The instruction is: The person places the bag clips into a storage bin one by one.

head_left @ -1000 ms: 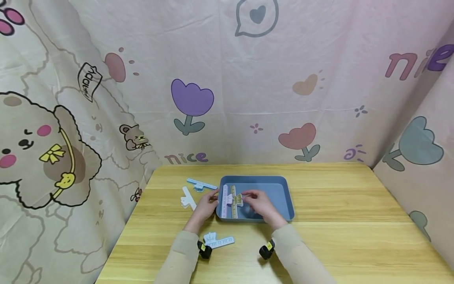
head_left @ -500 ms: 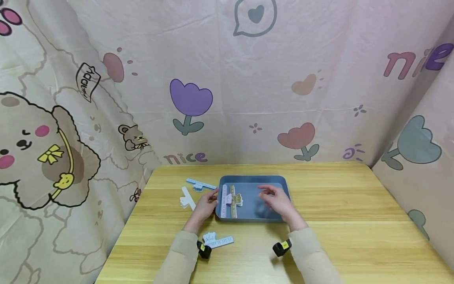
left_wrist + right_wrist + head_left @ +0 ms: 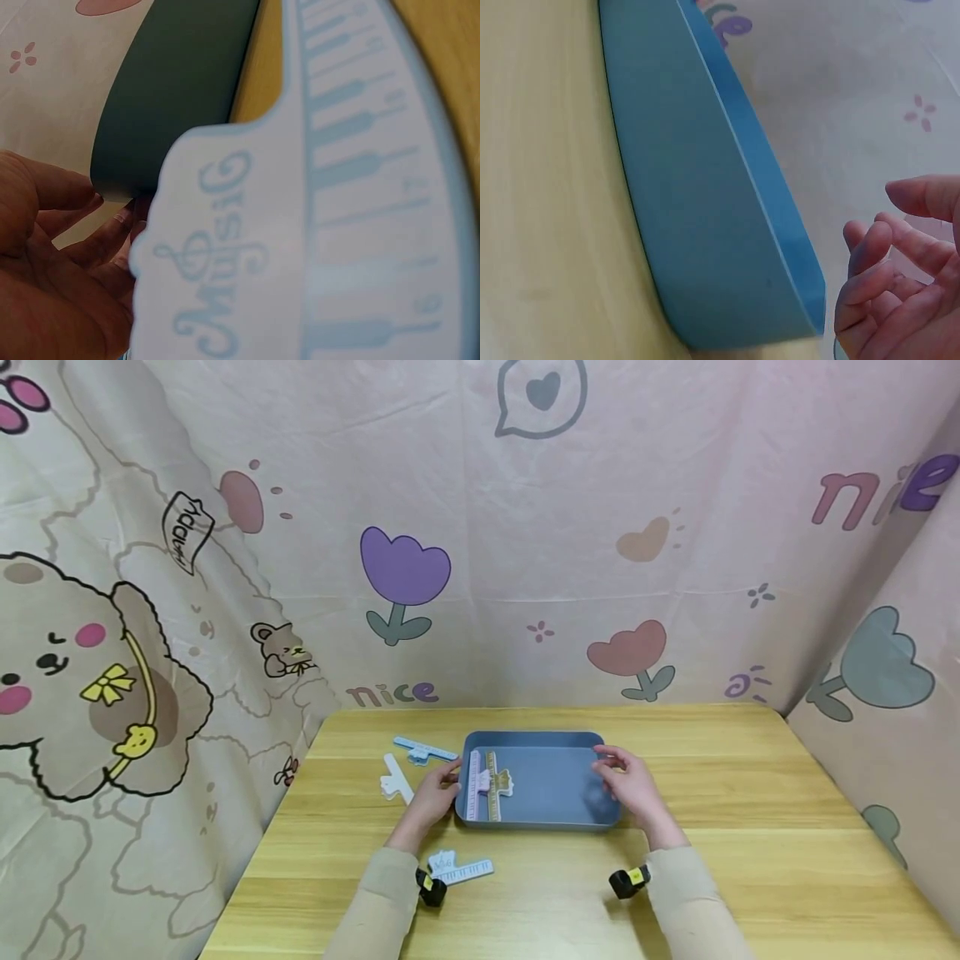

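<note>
The blue-grey tray (image 3: pixel 555 785) sits flat on the wooden table (image 3: pixel 720 793) between both hands, and the left hand (image 3: pixel 435 793) has its fingertips at the left wall, probably to steady it; whether they pinch the rim or merely rest there I cannot tell. The right hand (image 3: pixel 630 785) holds nothing, its fingers loosely bent and the thumb apart from them, poised by the opposite wall. Inside, the lilac clip (image 3: pixel 473 802) and gold clip (image 3: pixel 493 806) lie side by side along the left wall, their handles both facing right, an arrangement that seems meant to keep the long bars parallel and compact. Left of the tray, a blue clip (image 3: pixel 426 748) and white clip (image 3: pixel 397 781) lie at slants, while the Music clip (image 3: pixel 465 871) rests in front, near the left wrist. The clips look like smooth, stiff plastic: straight ruler-like bars with scalloped handles, the nearest one printed with piano keys. The tray's walls are smooth and matte with rounded corners, and the table shows pale yellow grain beneath a softly creased, cartoon-printed cloth (image 3: pixel 510 527) behind
</note>
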Available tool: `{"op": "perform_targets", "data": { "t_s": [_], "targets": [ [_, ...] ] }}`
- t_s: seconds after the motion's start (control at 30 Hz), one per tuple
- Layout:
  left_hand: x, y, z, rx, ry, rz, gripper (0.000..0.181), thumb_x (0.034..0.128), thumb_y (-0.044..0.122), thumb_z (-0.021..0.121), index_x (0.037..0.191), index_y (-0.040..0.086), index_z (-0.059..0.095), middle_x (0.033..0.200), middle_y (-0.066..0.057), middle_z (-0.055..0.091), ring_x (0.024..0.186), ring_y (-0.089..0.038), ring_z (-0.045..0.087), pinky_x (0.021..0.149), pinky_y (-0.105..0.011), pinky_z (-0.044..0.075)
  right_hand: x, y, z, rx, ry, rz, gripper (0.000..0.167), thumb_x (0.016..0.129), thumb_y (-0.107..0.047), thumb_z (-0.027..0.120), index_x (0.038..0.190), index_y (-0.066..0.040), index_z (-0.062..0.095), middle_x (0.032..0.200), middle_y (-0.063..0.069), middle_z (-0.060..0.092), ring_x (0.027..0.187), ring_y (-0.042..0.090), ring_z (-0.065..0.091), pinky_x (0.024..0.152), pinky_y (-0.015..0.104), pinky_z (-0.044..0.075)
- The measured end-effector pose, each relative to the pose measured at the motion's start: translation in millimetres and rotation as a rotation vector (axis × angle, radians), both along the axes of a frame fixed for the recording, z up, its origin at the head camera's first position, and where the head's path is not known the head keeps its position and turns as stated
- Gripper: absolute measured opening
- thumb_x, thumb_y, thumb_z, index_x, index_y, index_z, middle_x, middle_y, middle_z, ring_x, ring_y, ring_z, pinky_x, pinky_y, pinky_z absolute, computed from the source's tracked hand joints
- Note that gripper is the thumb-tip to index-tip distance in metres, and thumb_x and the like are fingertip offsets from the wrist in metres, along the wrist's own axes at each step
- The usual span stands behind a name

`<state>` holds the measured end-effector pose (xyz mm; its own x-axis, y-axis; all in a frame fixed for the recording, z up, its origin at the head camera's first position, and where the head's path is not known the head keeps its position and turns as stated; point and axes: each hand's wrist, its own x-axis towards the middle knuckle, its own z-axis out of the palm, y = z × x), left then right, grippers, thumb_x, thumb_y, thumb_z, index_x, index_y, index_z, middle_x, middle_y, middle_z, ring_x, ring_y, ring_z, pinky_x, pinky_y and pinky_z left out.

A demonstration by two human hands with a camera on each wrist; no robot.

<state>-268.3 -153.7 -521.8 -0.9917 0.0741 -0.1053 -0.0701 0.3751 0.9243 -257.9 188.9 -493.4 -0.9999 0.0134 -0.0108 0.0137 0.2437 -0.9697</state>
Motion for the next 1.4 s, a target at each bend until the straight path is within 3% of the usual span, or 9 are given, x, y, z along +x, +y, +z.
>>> {"op": "perform_targets", "data": {
  "t_s": [0.27, 0.43, 0.77, 1.1, 1.4],
  "targets": [
    [-0.6, 0.7, 0.7, -0.023, -0.010, -0.003, 0.049, 0.0982, 0.000, 0.050, 0.146, 0.009, 0.047, 0.126, -0.021, 0.055, 0.106, -0.031, 0.054, 0.066, -0.034, 0.050, -6.4, 23.6, -4.3, -0.012, -0.008, -0.101, 0.039, 0.096, -0.006, 0.060, 0.132, 0.005, 0.055, 0.101, 0.012, 0.059, 0.069, 0.018, 0.057, 0.055, 0.025, 0.046],
    [-0.7, 1.0, 1.2, -0.026, -0.007, 0.000, 0.049, 0.0977, 0.000, 0.050, 0.146, 0.009, 0.048, 0.124, -0.020, 0.056, 0.107, -0.031, 0.053, 0.067, -0.033, 0.050, -8.1, 32.2, -10.2, 0.002, -0.041, -0.115, 0.038, 0.096, -0.006, 0.058, 0.132, 0.006, 0.054, 0.102, 0.012, 0.058, 0.070, 0.017, 0.057, 0.054, 0.026, 0.047],
    [-1.1, 1.6, 1.2, -0.026, -0.024, 0.004, 0.049, 0.0980, 0.001, 0.050, 0.146, 0.010, 0.047, 0.126, -0.019, 0.055, 0.110, -0.032, 0.052, 0.073, -0.034, 0.050, -9.9, 34.9, -32.3, -0.050, -0.131, -0.036, 0.043, 0.098, -0.004, 0.053, 0.139, 0.007, 0.047, 0.116, 0.026, 0.058, 0.068, 0.017, 0.058, 0.056, 0.028, 0.051],
    [-1.5, -0.5, -0.1, -0.017, -0.023, -0.004, 0.049, 0.0983, 0.001, 0.049, 0.147, 0.009, 0.046, 0.125, -0.019, 0.054, 0.106, -0.031, 0.053, 0.064, -0.033, 0.050, -9.0, 32.8, -33.1, -0.016, -0.158, 0.032, 0.048, 0.102, -0.007, 0.050, 0.148, -0.001, 0.040, 0.136, 0.031, 0.047, 0.081, 0.022, 0.060, 0.063, 0.032, 0.052],
    [-1.4, -0.9, 0.3, -0.010, -0.025, 0.002, 0.049, 0.0985, 0.001, 0.049, 0.147, 0.010, 0.046, 0.126, -0.020, 0.054, 0.104, -0.030, 0.054, 0.062, -0.033, 0.050, -8.1, 33.5, -36.2, -0.036, -0.165, 0.077, 0.050, 0.103, -0.009, 0.048, 0.151, -0.004, 0.036, 0.133, 0.031, 0.049, 0.082, 0.021, 0.063, 0.066, 0.034, 0.056]
  ]
}}
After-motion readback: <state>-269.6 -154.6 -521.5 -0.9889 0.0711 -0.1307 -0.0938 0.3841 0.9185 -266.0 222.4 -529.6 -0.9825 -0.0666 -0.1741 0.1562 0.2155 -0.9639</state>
